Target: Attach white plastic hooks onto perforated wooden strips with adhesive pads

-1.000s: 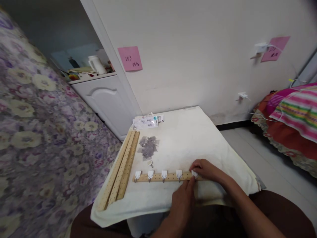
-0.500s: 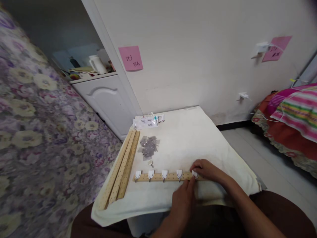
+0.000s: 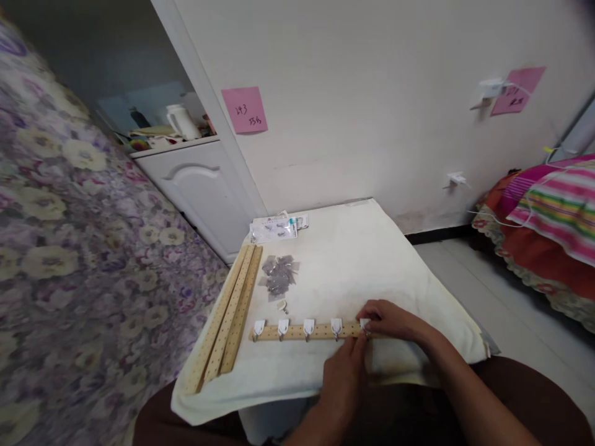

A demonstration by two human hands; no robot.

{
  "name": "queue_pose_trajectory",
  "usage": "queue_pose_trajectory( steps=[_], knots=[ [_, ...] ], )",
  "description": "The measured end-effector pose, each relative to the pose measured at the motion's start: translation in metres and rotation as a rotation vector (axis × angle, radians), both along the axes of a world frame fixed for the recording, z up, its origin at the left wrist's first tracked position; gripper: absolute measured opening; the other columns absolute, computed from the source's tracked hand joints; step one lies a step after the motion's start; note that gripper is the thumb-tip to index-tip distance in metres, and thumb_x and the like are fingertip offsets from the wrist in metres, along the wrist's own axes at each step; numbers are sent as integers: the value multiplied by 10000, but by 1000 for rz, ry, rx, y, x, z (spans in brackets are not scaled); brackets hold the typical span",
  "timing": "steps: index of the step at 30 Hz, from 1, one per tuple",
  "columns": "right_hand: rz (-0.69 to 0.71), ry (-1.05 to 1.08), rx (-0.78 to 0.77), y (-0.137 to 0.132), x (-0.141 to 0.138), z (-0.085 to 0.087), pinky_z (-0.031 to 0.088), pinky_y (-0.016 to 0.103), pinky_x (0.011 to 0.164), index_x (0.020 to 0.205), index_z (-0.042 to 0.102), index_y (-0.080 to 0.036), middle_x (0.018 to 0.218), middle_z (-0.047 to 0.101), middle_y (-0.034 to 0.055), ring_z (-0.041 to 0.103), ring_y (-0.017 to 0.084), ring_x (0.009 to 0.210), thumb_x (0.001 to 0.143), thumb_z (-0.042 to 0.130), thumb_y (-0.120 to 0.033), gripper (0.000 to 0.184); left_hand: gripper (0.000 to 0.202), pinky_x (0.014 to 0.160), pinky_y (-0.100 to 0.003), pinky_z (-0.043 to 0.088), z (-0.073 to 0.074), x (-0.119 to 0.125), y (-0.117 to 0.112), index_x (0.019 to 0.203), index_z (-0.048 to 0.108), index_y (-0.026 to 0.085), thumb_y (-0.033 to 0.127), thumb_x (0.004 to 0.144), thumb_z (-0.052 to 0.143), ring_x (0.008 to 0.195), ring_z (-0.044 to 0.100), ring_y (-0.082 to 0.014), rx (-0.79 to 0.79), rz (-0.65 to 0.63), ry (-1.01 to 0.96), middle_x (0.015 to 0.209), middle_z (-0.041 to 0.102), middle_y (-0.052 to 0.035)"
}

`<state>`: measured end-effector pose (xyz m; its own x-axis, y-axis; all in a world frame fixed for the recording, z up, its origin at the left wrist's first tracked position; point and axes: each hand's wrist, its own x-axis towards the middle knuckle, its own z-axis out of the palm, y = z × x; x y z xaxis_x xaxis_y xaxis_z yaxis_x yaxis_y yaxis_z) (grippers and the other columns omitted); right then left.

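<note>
A wooden strip with small holes (image 3: 294,332) lies crosswise near the front of the cloth-covered table. White adhesive hooks (image 3: 308,326) sit in a row along it, spaced apart. At its right part, my right hand (image 3: 390,319) pinches the end white hook (image 3: 363,323) from above, fingertips bent over it. My left hand (image 3: 343,369) comes from below, its fingers together and tips at the same hook's lower end, against the strip's front edge. Fingers partly cover this hook and the strip's right end. One loose hook (image 3: 282,305) lies behind the strip.
Several more perforated wooden strips (image 3: 232,310) lie lengthwise at the table's left. Behind the loose hook is a pile of grey-looking clear film pieces (image 3: 279,275). Flat packages (image 3: 274,229) lie at the back left. A floral curtain (image 3: 93,279) hangs on the left; a wall (image 3: 334,124) stands behind.
My right fingers and thumb have shifted slightly over the end hook, which shows a bit differently between them. My left hand and the strip have barely moved.
</note>
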<state>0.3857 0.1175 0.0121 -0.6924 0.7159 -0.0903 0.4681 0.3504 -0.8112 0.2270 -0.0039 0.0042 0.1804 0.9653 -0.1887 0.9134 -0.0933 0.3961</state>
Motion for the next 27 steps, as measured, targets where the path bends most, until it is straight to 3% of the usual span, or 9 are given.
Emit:
queue_pose_trajectory(
  steps=[16,22,27],
  knots=[
    [26,-8,-57,5,-2,-4,440,260,659,906,706,-167,821,681,33,589,171,750,671,588,-154,264,632,871,-372,470,-3,-2,-1,1424,282,271,111,817,361,1072,568,-258,14,-17,7,1291,529,-104],
    [20,49,-68,2,2,0,463,282,722,1074,661,-186,879,661,37,596,176,797,704,607,-194,374,588,833,-333,476,-2,-1,-2,1409,307,254,132,836,353,1018,590,-233,15,-19,35,1219,560,-102],
    [20,111,-74,4,8,-2,476,308,762,1083,643,-158,933,664,68,607,188,837,765,544,-212,338,561,894,-330,464,-8,-4,-3,1395,326,222,128,842,339,1061,578,-219,63,-3,-62,1239,555,-99]
  ],
)
